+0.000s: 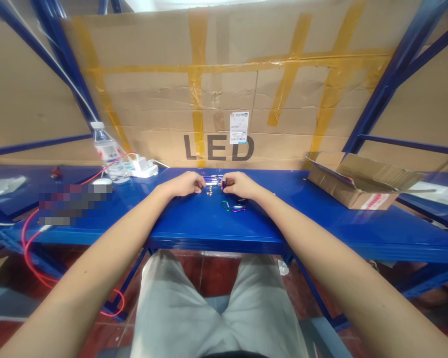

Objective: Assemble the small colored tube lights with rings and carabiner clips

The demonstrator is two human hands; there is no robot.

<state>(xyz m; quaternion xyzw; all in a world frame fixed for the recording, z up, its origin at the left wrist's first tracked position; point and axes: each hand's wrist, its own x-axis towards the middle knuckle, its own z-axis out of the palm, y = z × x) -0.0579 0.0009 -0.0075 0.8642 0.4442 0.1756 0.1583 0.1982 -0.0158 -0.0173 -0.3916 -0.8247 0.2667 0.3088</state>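
My left hand [188, 184] is curled on the blue tabletop, its fingertips closed at the left end of a row of slim, shiny, pen-like rods [212, 180]. At the row's right end, my right hand [242, 185] is pinched around a small dark purple piece [224, 183], too small to name. Just in front of the rods lie several tiny gold-coloured parts [209, 190]. Closer to me are a green carabiner [224, 205] and a pinkish-purple carabiner [239, 209]. A black item [242, 201] beside them is partly under my right hand.
An open cardboard box [373, 199] stands on the right of the blue table [209, 226]. To the left are a water bottle [110, 154], a white power strip [144, 169], a red cable [27, 243] and a white mouse-like object [102, 183]. A large cardboard panel [153, 109] rises behind.
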